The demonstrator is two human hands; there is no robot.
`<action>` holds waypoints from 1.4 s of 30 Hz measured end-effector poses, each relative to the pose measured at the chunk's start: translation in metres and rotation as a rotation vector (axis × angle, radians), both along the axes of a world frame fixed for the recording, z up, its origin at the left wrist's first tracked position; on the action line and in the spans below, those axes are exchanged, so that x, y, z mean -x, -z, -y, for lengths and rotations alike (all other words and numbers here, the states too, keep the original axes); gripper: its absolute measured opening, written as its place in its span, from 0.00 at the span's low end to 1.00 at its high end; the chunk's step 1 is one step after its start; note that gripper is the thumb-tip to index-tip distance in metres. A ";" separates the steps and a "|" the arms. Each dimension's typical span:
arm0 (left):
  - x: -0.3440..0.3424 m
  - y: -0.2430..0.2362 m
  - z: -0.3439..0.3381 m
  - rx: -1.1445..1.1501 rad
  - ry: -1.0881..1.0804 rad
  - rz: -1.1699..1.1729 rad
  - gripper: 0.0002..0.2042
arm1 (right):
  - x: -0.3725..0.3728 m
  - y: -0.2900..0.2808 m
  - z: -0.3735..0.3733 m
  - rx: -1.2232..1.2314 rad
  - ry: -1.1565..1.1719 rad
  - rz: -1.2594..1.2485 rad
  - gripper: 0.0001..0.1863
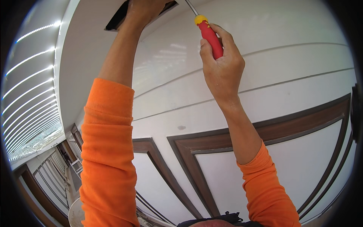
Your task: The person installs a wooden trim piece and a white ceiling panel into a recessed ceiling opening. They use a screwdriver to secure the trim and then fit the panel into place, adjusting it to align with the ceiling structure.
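Screwdriver (211,39) in red and yellow sits between the thumb and fingers of the right hand (225,73), which close around its handle, the thumb on the left side and the forefinger along the right. Its metal shaft runs up and leftward from those fingertips and leaves the view at the upper edge, so the tip cannot be seen. Below the fingers, on each forearm, is a bunched orange sleeve (109,159).

Left of the gripping fingers, the left hand (145,9) is raised to a dark rectangular opening (115,19) in a white surface. Its own fingers are cut off or hidden there; whether they are spread or hold something, I cannot tell.

Behind the right hand's fingers spreads a pale, glossy wall (280,24) with thin grooves. Lower than both hands, dark brown frames (211,143) border white panels. Farther off, well to the left of all the fingers, bright curved light strips (32,68) line up above a barred railing (53,174).
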State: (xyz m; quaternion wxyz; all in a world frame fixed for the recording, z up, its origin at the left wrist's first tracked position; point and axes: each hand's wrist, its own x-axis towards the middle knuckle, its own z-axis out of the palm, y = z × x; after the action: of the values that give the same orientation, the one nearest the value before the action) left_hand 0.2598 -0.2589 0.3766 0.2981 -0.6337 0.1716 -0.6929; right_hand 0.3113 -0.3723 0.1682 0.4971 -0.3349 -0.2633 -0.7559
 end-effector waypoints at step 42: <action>-0.035 -0.005 -0.010 0.040 0.241 0.159 0.17 | 0.040 -0.014 0.009 -0.040 -0.356 -0.127 0.14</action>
State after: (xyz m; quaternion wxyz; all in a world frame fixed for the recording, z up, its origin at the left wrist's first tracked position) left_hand 0.2953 -0.2492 0.3819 0.2125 -0.5576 0.2084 -0.7749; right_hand 0.2709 -0.3815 0.1823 0.6452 -0.3200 -0.2716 -0.6384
